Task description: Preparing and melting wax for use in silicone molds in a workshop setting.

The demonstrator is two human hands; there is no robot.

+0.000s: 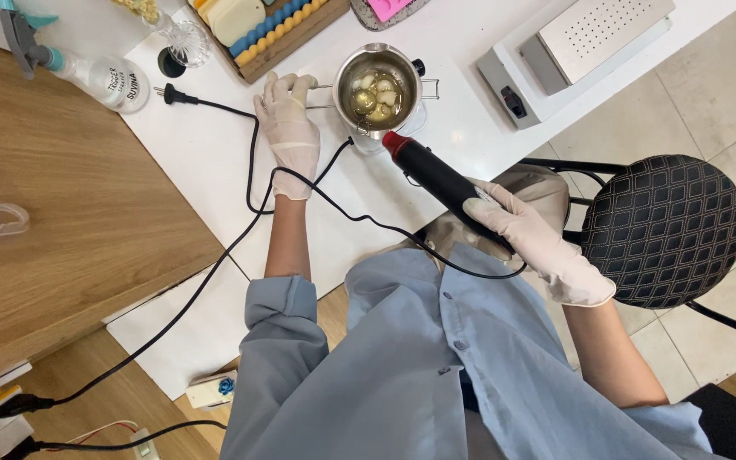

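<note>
Right hand (517, 230) clamped on heat gun (436, 177), nozzle at steel pot (378, 89) rim on white worktop (215, 153). Left hand (290, 128) closed on pot handle. Best keep nozzle above wax chunks (375, 92), cord (249, 183) clear.

A white table (215, 153) adjoins a wooden table (70, 221). A black quilted chair (662, 226) stands on a pale tiled floor (709, 94). Lighting is bright and even.
</note>
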